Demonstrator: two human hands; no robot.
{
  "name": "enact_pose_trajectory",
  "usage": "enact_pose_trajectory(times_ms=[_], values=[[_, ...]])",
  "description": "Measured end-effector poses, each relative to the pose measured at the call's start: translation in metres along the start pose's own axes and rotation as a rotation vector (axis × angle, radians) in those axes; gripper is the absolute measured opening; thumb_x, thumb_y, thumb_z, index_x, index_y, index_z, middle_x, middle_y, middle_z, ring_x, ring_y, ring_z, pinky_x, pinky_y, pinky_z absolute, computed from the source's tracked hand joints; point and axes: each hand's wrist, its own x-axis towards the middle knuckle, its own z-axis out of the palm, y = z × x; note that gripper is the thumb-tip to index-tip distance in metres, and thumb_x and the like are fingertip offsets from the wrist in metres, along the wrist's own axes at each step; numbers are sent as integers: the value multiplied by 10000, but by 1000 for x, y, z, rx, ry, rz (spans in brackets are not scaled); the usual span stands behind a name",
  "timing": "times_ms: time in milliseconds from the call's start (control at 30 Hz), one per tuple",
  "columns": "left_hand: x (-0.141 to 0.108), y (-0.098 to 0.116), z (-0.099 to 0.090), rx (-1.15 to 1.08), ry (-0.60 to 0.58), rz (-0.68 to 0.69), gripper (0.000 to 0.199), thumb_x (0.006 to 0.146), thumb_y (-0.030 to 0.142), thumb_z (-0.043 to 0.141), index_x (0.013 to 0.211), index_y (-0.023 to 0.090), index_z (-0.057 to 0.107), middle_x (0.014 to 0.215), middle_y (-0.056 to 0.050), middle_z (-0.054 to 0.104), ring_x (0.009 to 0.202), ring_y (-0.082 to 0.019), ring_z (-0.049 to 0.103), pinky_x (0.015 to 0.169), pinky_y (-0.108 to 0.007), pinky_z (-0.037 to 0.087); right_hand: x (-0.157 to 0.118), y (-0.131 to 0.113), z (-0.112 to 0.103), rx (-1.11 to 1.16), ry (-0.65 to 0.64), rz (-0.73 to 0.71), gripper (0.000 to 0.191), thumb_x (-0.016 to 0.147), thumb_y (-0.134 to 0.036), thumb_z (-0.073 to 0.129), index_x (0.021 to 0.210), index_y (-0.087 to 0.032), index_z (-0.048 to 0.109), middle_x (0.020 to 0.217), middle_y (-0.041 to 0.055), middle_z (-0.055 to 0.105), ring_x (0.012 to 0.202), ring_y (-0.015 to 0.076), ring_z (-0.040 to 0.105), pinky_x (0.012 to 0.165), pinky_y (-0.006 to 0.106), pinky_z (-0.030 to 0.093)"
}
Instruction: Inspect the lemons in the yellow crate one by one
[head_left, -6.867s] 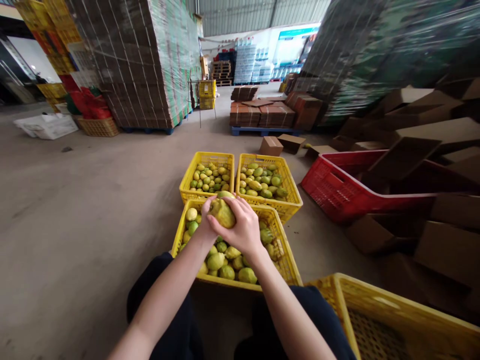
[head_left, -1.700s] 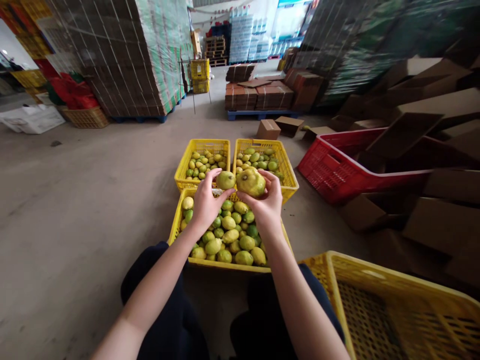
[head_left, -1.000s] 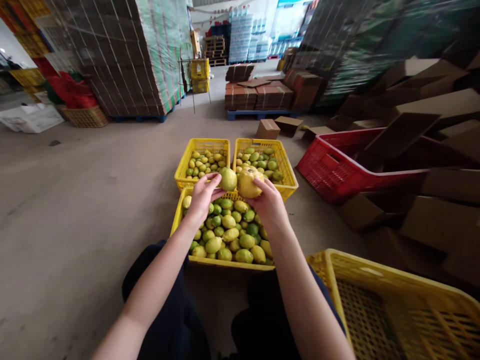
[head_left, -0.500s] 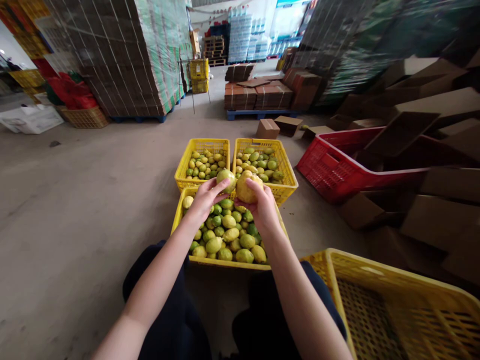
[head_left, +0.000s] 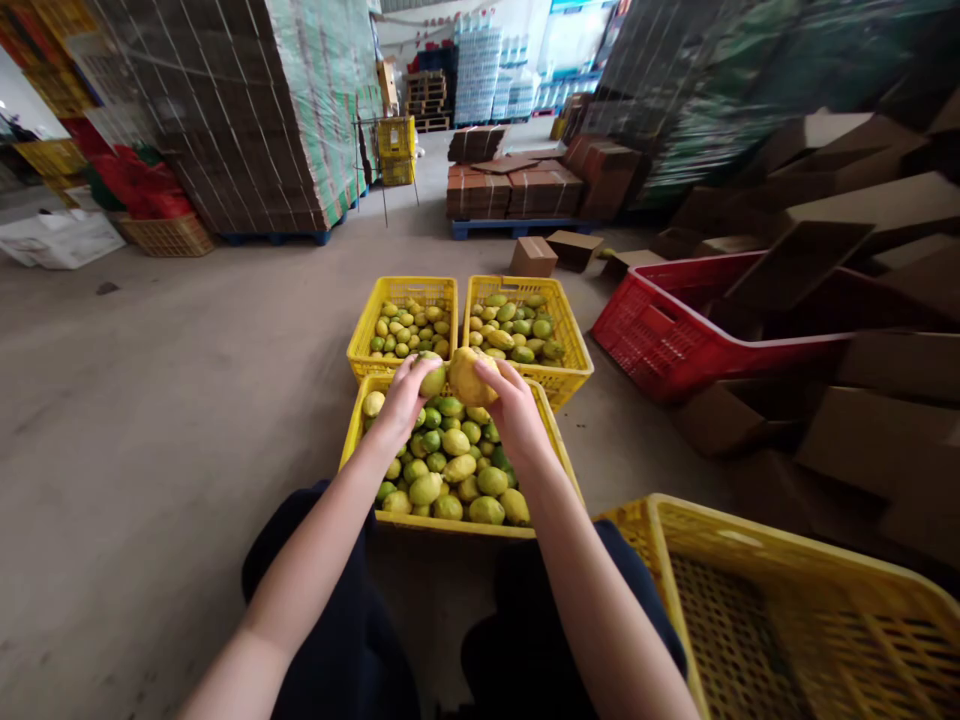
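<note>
Left hand (head_left: 399, 404) fingers grasp green fruit (head_left: 433, 381); right hand (head_left: 519, 412) fingers grasp larger yellow fruit (head_left: 468, 377), near front crate's (head_left: 457, 525) far edge.

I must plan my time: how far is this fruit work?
Fruit in the far left crate and far right crate looks already sorted. The left hand holds a greenish fruit, the right hand a larger yellow fruit. Many in the near crate may await sorting.

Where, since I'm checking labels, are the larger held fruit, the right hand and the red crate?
Larger held fruit (head_left: 463, 378): head view, yellow skin left of the thumb.
Right hand (head_left: 518, 412): head view, back of the hand.
Red crate (head_left: 643, 350): head view, outer side wall.
</note>
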Motion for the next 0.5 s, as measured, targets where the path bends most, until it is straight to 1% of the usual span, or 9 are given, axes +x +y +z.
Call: enact_pose_trajectory(times_ms=[33, 100, 200, 267, 333, 433, 500], values=[[0, -1, 0, 35, -3, 17, 229, 657, 261, 706, 832, 195, 574, 808, 12, 640, 857, -160, 614, 770, -260, 471, 0, 0, 0, 20, 10, 22, 354, 651, -444, 741, 910, -220, 651, 885, -8, 675, 834, 179, 612, 670, 264, 480], [-1, -3, 0, 104, 32, 45, 336, 640, 266, 754, 902, 210, 552, 866, 11, 648, 875, -161, 614, 803, -274, 466, 0, 0, 1, 59, 64, 66, 370, 621, -441, 747, 889, -218, 622, 810, -15, 667, 761, 174, 612, 619, 269, 489], [-1, -6, -1, 179, 87, 63, 401, 662, 271, 770, 947, 219, 493, 907, 8, 644, 871, -156, 618, 836, -299, 465, 0, 1, 2, 66, 132, 85, 355, 600, -418, 755, 838, -217, 586, 731, -34, 647, 687, 153, 600, 571, 255, 496], [0, -7, -2, 206, 90, 69, 395, 682, 289, 764, 947, 217, 479, 908, 7, 641, 857, -152, 619, 838, -307, 467, 0, 2, 2, 59, 140, 86, 320, 619, -409, 742, 818, -213, 587, 723, -37, 642, 676, 149, 601, 554, 253, 507], [0, -7, -3, 217, 87, 85, 347, 710, 329, 745, 928, 207, 505, 896, 5, 640, 865, -154, 616, 840, -303, 462, 0, 3, 3, 72, 127, 87, 272, 646, -400, 715, 803, -207, 605, 735, -30, 643, 691, 160, 608, 549, 267, 528], [-1, -2, -2, 249, 40, 122, 258, 762, 403, 689, 842, 179, 589, 856, -9, 650, 918, -171, 607, 873, -291, 439, 1, 4, 3, 136, 101, 106, 207, 685, -376, 664, 787, -199, 631, 733, -12, 641, 730, 187, 627, 565, 300, 562], [-2, 1, -1, 287, -4, 160, 255, 785, 426, 661, 788, 172, 633, 841, -19, 665, 972, -186, 598, 915, -284, 417, 2, 3, 3, 177, 110, 135, 185, 708, -359, 632, 795, -196, 638, 714, -4, 641, 727, 196, 639, 567, 311, 572]])
